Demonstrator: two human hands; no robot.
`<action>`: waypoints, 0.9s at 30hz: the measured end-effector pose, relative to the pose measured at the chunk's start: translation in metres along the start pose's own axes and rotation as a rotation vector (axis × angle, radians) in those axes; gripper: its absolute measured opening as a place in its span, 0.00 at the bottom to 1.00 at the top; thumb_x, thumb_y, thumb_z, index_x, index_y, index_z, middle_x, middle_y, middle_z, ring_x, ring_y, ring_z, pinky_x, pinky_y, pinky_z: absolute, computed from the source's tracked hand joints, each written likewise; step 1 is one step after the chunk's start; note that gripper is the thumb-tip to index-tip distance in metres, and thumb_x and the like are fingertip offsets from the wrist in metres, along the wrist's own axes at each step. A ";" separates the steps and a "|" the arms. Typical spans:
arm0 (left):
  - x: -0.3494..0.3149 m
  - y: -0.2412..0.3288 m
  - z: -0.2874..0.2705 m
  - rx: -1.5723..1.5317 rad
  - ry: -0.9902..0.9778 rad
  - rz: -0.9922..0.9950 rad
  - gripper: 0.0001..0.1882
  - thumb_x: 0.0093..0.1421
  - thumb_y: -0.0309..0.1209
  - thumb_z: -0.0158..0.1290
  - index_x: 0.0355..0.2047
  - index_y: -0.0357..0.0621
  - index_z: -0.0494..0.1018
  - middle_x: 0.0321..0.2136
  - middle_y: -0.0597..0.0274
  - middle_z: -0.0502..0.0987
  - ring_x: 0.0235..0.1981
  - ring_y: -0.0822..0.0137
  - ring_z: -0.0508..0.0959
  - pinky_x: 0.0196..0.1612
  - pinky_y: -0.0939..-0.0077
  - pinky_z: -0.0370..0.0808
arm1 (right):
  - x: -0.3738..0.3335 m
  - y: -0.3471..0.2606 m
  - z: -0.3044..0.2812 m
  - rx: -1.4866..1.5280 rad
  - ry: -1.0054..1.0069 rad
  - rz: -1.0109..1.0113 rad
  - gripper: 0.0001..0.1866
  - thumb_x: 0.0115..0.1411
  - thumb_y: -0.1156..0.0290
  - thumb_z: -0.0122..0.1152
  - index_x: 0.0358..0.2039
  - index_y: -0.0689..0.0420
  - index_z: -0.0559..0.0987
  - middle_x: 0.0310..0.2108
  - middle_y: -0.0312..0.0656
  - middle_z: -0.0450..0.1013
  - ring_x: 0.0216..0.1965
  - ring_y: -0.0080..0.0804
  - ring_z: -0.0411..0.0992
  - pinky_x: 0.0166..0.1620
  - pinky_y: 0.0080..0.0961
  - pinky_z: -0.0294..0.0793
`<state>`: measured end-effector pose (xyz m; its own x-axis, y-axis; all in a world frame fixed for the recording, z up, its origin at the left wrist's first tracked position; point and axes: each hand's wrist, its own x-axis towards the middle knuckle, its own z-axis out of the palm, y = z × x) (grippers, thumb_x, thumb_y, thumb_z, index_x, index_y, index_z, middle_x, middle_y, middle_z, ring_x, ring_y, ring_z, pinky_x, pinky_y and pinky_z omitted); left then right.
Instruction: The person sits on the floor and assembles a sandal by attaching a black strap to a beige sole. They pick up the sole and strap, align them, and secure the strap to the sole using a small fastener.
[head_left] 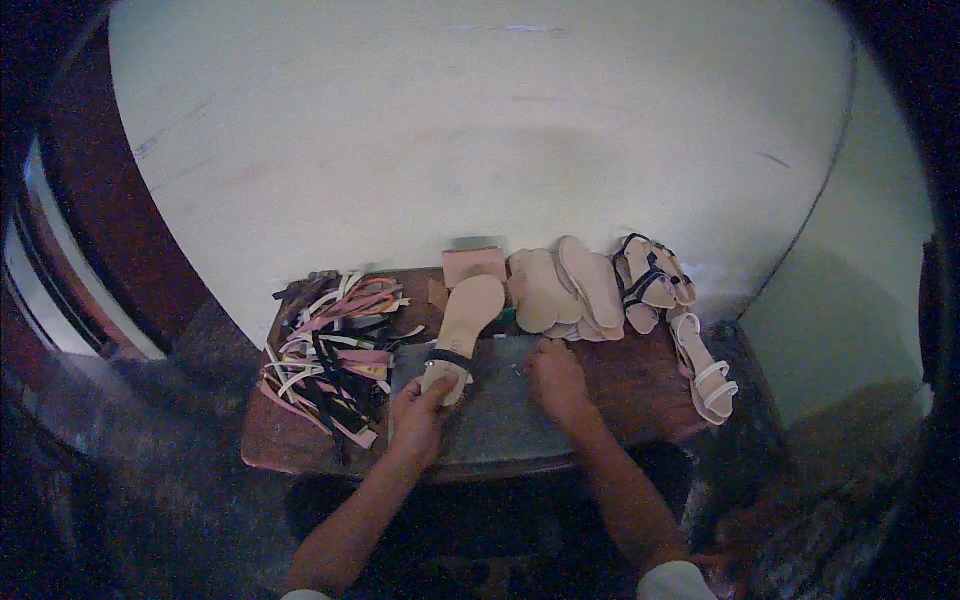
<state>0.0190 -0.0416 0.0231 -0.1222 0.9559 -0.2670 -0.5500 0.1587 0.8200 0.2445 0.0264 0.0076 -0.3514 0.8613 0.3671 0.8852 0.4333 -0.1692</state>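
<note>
My left hand [420, 412] is closed on the lower end of a beige sandal sole [470, 312], thumb on its upper face. A black strap [450, 359] crosses the sole just above my thumb. The sole is held over a grey mat [485, 430], its wide end pointing away from me. To the right, my right hand [556, 378] is closed, resting at the mat's right side; what its curled fingers hold, if anything, is hidden. Beside it on the mat lies a tiny shiny piece [518, 370], too small to name.
Loose straps [335, 360] in black, white and pink cover the wooden table's [640, 395] left side. A pink box [474, 265] and several beige soles [545, 290] stand along the back. Black-strapped sandals [655, 283] and a white-strapped sandal [708, 375] sit at right. Behind rises a pale wall [480, 130].
</note>
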 end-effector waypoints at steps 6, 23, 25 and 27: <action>-0.004 0.005 0.000 0.155 0.011 0.148 0.12 0.57 0.29 0.61 0.39 0.38 0.74 0.35 0.62 0.79 0.35 0.73 0.78 0.40 0.79 0.73 | 0.003 -0.015 -0.018 0.473 0.101 -0.068 0.04 0.55 0.77 0.62 0.32 0.60 0.81 0.33 0.46 0.77 0.36 0.44 0.77 0.43 0.34 0.76; -0.022 0.019 0.016 0.435 -0.189 0.402 0.11 0.58 0.28 0.62 0.38 0.35 0.79 0.33 0.64 0.81 0.33 0.75 0.78 0.38 0.79 0.75 | -0.011 -0.043 -0.044 1.017 -0.053 0.034 0.07 0.56 0.78 0.63 0.36 0.61 0.81 0.35 0.43 0.80 0.38 0.30 0.78 0.45 0.28 0.75; -0.023 0.019 0.015 0.456 -0.199 0.435 0.11 0.58 0.28 0.62 0.38 0.35 0.80 0.33 0.64 0.81 0.33 0.75 0.78 0.38 0.79 0.75 | -0.011 -0.043 -0.043 1.003 -0.047 -0.025 0.07 0.56 0.78 0.62 0.37 0.59 0.81 0.36 0.44 0.79 0.39 0.34 0.78 0.45 0.30 0.75; -0.021 0.018 0.014 0.502 -0.202 0.508 0.10 0.58 0.29 0.62 0.38 0.35 0.80 0.33 0.64 0.82 0.33 0.75 0.79 0.37 0.80 0.74 | -0.009 -0.043 -0.048 0.963 -0.029 -0.158 0.09 0.54 0.81 0.60 0.37 0.60 0.79 0.36 0.45 0.77 0.39 0.37 0.76 0.44 0.31 0.74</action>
<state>0.0233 -0.0554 0.0501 -0.0800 0.9607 0.2657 -0.0164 -0.2677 0.9633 0.2238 -0.0131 0.0551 -0.4633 0.7751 0.4296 0.2036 0.5649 -0.7996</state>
